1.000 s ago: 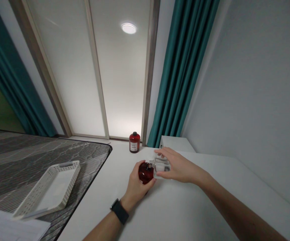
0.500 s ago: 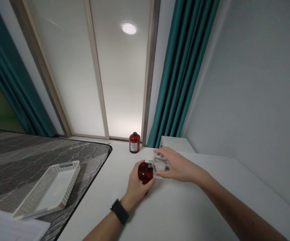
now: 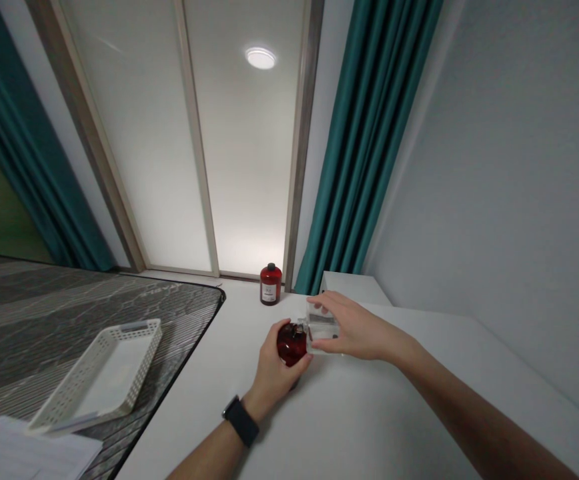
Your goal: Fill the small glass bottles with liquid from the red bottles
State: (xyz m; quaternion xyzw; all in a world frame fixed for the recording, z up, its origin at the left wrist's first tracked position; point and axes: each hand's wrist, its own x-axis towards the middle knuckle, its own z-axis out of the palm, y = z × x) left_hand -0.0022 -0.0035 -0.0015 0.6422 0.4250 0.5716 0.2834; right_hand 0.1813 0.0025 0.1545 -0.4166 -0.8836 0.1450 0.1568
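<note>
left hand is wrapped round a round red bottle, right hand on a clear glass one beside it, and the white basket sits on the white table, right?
Not quite. The head view shows the white basket on the dark grey patterned mat, not on the white table. The rest holds: the left hand wraps the round red bottle, and the right hand rests on the clear glass bottle beside it.

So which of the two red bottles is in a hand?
The round red bottle, gripped by the left hand; the labelled red bottle stands untouched by the curtain.
</note>
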